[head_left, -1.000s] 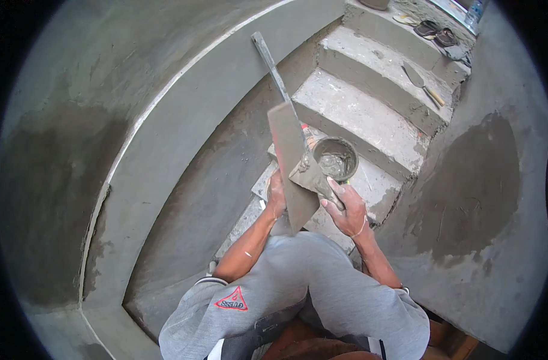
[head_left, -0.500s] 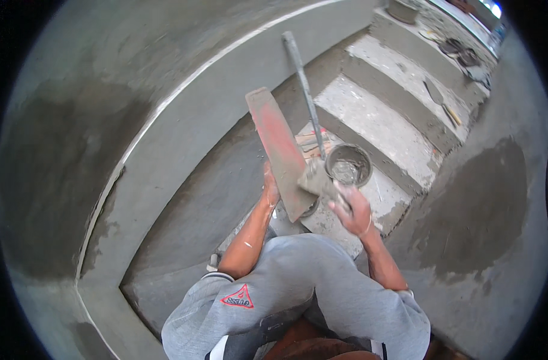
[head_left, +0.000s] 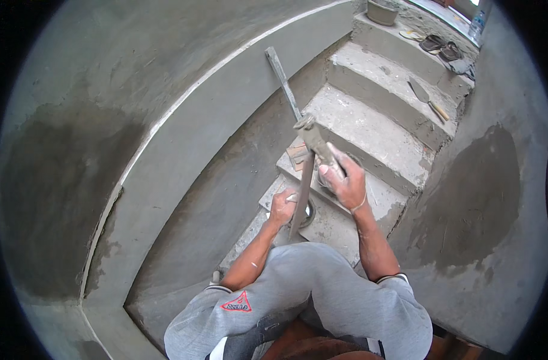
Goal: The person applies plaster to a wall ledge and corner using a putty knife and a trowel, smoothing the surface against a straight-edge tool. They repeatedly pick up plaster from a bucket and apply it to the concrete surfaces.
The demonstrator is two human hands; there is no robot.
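My left hand [head_left: 282, 207] is closed round the pale handle of a long plastering float [head_left: 304, 195]. The float is turned almost edge-on, its long side pointing away from me. In my right hand [head_left: 348, 183] is a mortar-coated hand tool [head_left: 313, 138] with a thick, wide head; whether it is a brush or a small trowel I cannot tell. Its head is at the float's far end, seemingly touching it. Below my right hand a mortar bucket [head_left: 357, 159] is mostly hidden. Another round container [head_left: 310, 212] shows partly behind the float.
Concrete steps [head_left: 370, 120] climb to the far right. A trowel [head_left: 427, 101], shoes [head_left: 441, 47] and a basin [head_left: 382, 13] rest on upper steps. A long metal bar [head_left: 282, 79] leans at the curved skirting [head_left: 190, 126]. Damp plaster patches [head_left: 466, 198] mark the walls.
The float has turned from showing its broad red face to nearly edge-on. My right hand has lifted the tool's head away from me, to the float's far end. The view has shifted slightly.
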